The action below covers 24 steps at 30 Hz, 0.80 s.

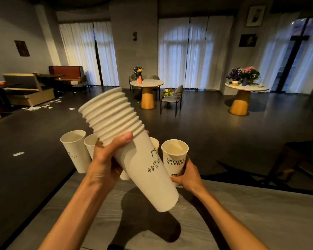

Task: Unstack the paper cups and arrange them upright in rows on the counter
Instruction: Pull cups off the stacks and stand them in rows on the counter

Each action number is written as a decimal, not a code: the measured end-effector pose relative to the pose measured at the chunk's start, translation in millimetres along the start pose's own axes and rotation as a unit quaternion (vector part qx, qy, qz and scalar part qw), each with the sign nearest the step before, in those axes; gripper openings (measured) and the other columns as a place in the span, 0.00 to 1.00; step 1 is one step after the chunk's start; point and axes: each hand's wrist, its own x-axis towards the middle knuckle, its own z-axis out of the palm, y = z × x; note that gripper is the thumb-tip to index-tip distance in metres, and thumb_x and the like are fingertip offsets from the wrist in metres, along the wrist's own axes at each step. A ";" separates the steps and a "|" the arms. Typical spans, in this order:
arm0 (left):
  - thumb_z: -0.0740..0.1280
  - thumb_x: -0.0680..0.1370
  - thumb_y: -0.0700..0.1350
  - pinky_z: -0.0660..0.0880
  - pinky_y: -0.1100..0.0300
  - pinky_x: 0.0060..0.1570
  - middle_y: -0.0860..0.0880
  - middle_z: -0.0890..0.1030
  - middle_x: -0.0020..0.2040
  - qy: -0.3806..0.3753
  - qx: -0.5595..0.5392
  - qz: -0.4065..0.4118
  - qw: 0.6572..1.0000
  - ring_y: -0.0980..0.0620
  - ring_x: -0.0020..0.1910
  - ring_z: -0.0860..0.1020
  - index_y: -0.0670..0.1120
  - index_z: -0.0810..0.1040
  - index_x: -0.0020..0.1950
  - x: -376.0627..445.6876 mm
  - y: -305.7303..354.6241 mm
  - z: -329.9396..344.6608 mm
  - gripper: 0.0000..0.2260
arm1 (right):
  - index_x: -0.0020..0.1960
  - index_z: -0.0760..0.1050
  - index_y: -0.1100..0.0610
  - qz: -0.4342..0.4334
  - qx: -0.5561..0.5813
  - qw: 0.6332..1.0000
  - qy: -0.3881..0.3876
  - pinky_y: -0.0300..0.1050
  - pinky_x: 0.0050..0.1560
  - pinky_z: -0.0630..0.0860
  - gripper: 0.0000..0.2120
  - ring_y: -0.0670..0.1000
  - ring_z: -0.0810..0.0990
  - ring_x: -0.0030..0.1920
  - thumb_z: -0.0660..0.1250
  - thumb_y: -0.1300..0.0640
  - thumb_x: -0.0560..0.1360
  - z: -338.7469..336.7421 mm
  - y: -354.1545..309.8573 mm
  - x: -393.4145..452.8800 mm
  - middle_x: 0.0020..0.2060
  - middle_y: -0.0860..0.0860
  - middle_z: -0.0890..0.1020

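My left hand (107, 159) grips a stack of several white paper cups (130, 145) around its middle, tilted with the rims up and to the left, above the grey counter (242, 213). My right hand (188, 175) holds the lower part of a single upright cup (174, 156) printed "ANYTIME NICETIME" at the counter's far edge. Three more upright cups stand along that edge: one at the left (75, 150), one beside it (91, 144) and one (155, 143) mostly hidden behind the stack.
The counter's far edge drops to a dark floor. Beyond are two round tables with flowers (146, 83) (246, 86), a chair (172, 98), booth seating (29, 87) at the left and scraps of paper on the floor. A dark chair (304, 159) stands at the right.
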 end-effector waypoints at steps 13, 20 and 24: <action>0.80 0.59 0.51 0.83 0.47 0.52 0.33 0.81 0.62 -0.032 -0.057 -0.103 0.992 0.41 0.54 0.83 0.38 0.76 0.69 -5.1 -46.2 69.6 0.40 | 0.52 0.80 0.59 0.077 0.157 0.983 -0.057 0.47 0.49 0.82 0.26 0.56 0.84 0.46 0.66 0.36 0.72 -90.5 -24.6 -77.1 0.46 0.59 0.85; 0.80 0.56 0.51 0.82 0.54 0.44 0.46 0.86 0.47 -0.054 0.010 -0.069 0.996 0.48 0.46 0.85 0.45 0.80 0.59 9.7 -57.5 108.4 0.32 | 0.67 0.73 0.60 0.018 0.279 0.906 -0.318 0.52 0.58 0.80 0.40 0.57 0.83 0.57 0.79 0.40 0.64 -124.0 -49.6 -114.4 0.56 0.59 0.83; 0.81 0.55 0.51 0.82 0.58 0.44 0.48 0.87 0.47 -0.054 0.059 -0.015 0.997 0.50 0.47 0.86 0.47 0.81 0.56 13.9 -53.1 114.4 0.30 | 0.64 0.73 0.49 -0.044 0.123 0.966 -0.225 0.46 0.53 0.80 0.36 0.48 0.83 0.57 0.83 0.47 0.59 -134.5 -51.8 -103.7 0.55 0.47 0.84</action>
